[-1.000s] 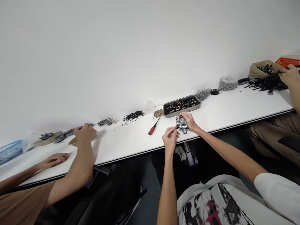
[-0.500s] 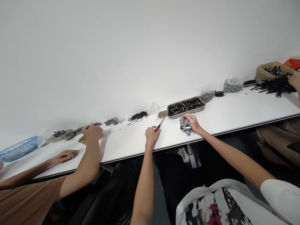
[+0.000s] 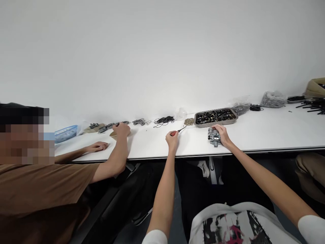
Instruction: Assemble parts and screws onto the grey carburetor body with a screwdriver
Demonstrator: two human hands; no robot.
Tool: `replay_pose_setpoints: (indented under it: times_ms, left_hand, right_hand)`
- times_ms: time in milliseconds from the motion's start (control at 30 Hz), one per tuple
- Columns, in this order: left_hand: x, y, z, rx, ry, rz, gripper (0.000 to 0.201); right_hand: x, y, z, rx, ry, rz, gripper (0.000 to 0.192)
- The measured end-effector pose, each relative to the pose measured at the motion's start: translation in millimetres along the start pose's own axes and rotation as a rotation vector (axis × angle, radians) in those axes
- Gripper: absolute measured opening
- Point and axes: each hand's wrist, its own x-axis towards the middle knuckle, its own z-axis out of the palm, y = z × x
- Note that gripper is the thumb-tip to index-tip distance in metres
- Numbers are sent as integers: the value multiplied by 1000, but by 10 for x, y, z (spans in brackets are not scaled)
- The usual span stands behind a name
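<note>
- Left hand (image 3: 172, 139): fingers closed around the red handle of a screwdriver (image 3: 177, 131); thin dark shaft points away from the fingertips toward a small heap of brass bits (image 3: 189, 121).
- Right hand (image 3: 222, 134): fingers curled over a grey cast-metal carburetor (image 3: 213, 137), which rests on the white table (image 3: 266, 130).
- Just beyond these fingers: shallow metal tray (image 3: 216, 117) of dark glossy parts.
- Loose black rubber rings (image 3: 164, 120) lie past the left fingertips.
- Co-worker's hand (image 3: 122, 129) well apart, leftward.

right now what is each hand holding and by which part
Left hand: red-handled screwdriver, by its handle. Right hand: grey metal carburettor body, gripped at its right side.
</note>
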Motion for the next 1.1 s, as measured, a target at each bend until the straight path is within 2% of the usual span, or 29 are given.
replay_pose_setpoints:
  times_ms: [167,667,800,967,1033,1100]
  left_hand:
    - [-22,16,-11,-13,96,24,12]
    - [48,15,86,117,21,4,13]
    - [76,17,118,112,16,-17,14]
    - [50,16,55,39,69,-54,13]
    - [32,21,23,-6,101,-67,14]
    - [23,31,6,-56,133,-77,16]
  right_hand:
    - [27,45,18,-12,-31,99,31]
    - [63,108,18,-22,-66,207,31]
    - [64,107,24,-29,-69,195,32]
    - [61,77,21,-34,-29,151,27]
    - [35,23,3,-38,36,99,24]
    - [-35,-82,-8,-62,157,-23,21]
